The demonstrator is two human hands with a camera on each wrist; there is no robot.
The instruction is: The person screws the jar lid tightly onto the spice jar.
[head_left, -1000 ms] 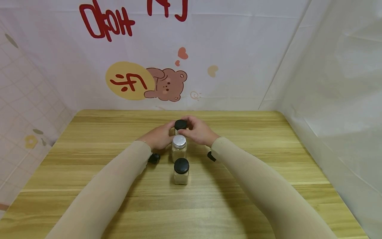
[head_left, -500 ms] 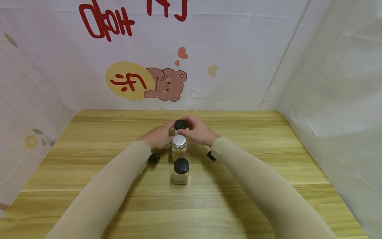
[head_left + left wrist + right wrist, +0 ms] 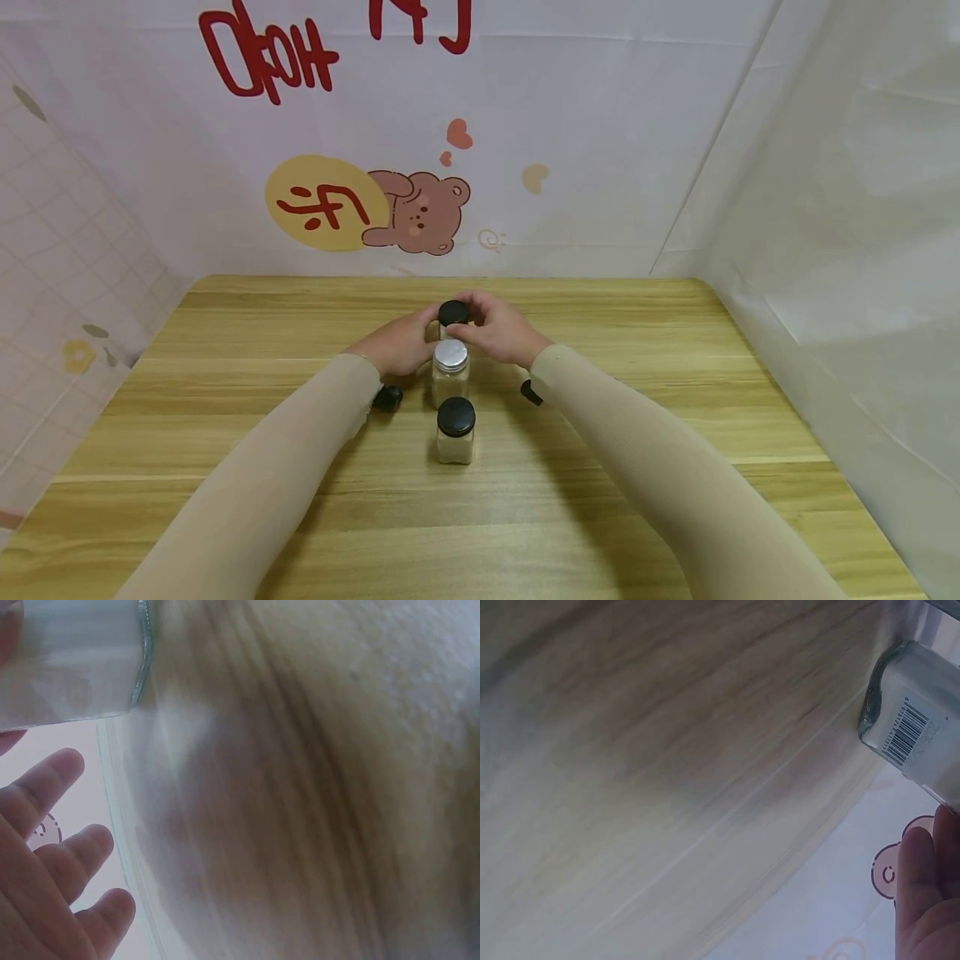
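Note:
Three square glass jars with pale contents stand in a line at mid-table. The farthest, a black-lidded jar (image 3: 453, 312), is between both hands. My left hand (image 3: 401, 343) pinches it from the left; in the left wrist view the jar (image 3: 71, 667) lies between thumb and index finger, the other fingers loose below. From the right, my right hand (image 3: 501, 329) grips it near the lid, thumb in front and fingers behind. The right wrist view shows a barcode on this jar (image 3: 922, 724); its lid is out of frame there. Nearer stand a silver-lidded jar (image 3: 451, 367) and another black-lidded jar (image 3: 456, 433).
The wooden table (image 3: 585, 500) runs back to a white printed backdrop (image 3: 585, 125) with a bear and red characters. White sheeting (image 3: 847, 208) hangs on the right side. Small black camera parts (image 3: 387, 397) show at both wrists.

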